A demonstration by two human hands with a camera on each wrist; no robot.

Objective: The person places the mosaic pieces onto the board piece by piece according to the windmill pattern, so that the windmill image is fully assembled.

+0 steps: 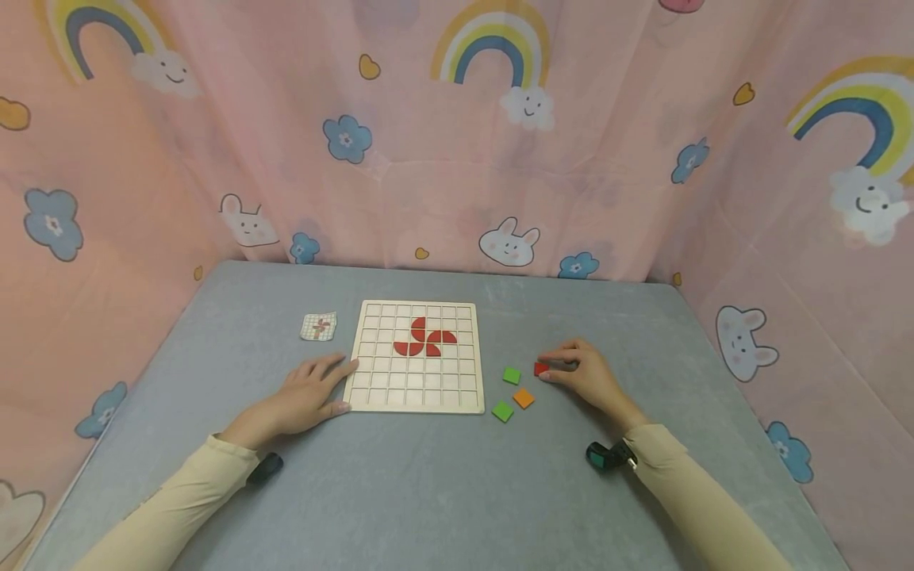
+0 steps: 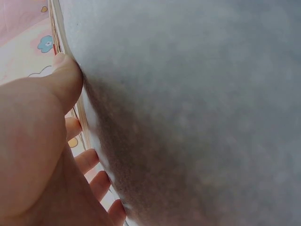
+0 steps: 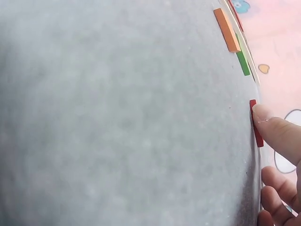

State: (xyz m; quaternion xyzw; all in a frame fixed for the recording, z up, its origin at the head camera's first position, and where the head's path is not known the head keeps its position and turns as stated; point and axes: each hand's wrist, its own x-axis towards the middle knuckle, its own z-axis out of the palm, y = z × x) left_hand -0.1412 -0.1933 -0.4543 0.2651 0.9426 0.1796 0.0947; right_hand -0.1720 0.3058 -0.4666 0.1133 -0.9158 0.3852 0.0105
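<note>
A: What's nearest?
B: Two beige sleeves [image 1: 171,500], reaching over the grey worktop [image 1: 443,492].

A: And the hands?
B: The left hand [image 1: 307,392] lies with fingers loosely spread, touching the left edge of a gridded board [image 1: 414,385]. The right hand [image 1: 589,377] pinches a red tile [image 1: 539,369] between thumb and finger, down by the surface, right of the board.

A: Anything between?
B: Two green tiles [image 1: 511,376] and an orange tile [image 1: 524,398], near one another.

A: Farther?
B: Red pieces [image 1: 418,329] on the board, pinwheel-like; left of it, a small patterned card [image 1: 318,326]. Beyond, a pink curtain [image 1: 400,198].
</note>
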